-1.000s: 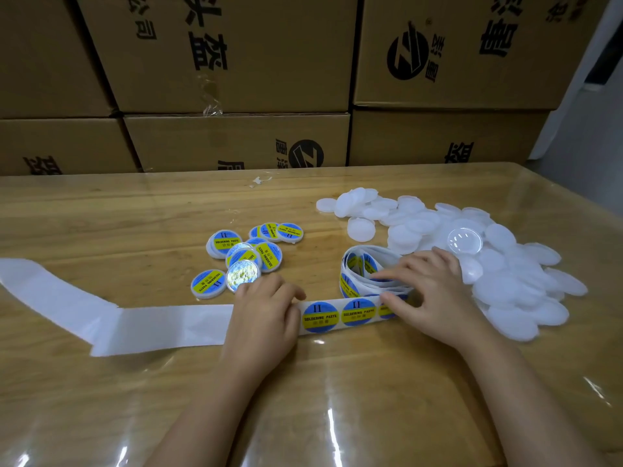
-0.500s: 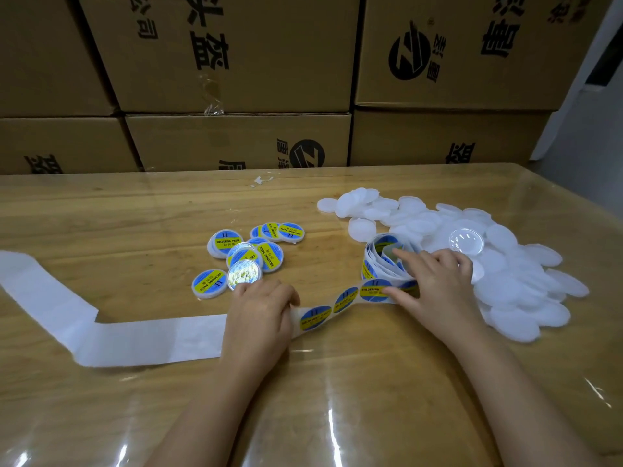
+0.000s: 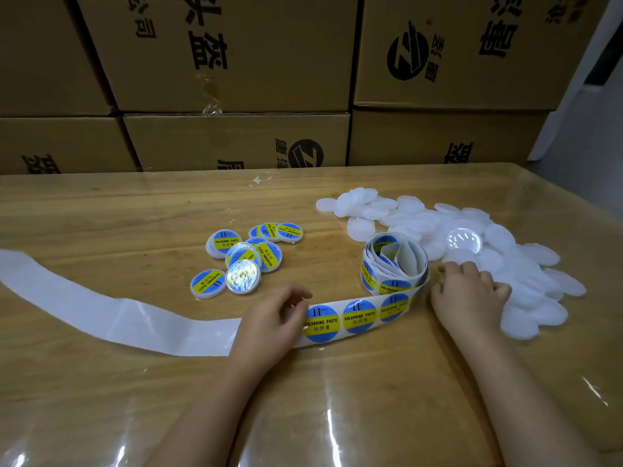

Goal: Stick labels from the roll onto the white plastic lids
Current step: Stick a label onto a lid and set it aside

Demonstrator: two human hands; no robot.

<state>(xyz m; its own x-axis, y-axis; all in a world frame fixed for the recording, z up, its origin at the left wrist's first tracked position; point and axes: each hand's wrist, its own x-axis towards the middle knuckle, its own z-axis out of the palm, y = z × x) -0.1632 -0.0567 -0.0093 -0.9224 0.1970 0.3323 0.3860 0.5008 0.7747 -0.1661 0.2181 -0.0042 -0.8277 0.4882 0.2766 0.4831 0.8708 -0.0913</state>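
A loose label roll (image 3: 393, 264) stands on the table's middle. Its strip (image 3: 359, 317) runs left with three round blue-and-yellow labels showing. My left hand (image 3: 269, 320) lies on that strip, its curled fingers pinching it beside the first label (image 3: 322, 324). Left of the hand the empty white backing (image 3: 101, 313) trails off. My right hand (image 3: 469, 291) rests just right of the roll, fingers loosely curled, their tips at the edge of the pile of plain white lids (image 3: 526, 267). I see nothing gripped in it. Several labelled lids (image 3: 244, 257) lie behind my left hand.
One clear shiny lid (image 3: 464, 241) sits on top of the white pile. Stacked cardboard boxes (image 3: 236, 143) wall off the back of the wooden table (image 3: 101, 217), which has a glossy clear cover. The table's right edge is close behind the lid pile.
The strip has been drawn out flat to the left, showing three labels. My right hand let go of the roll and moved right to the lid pile. The roll now stands free.
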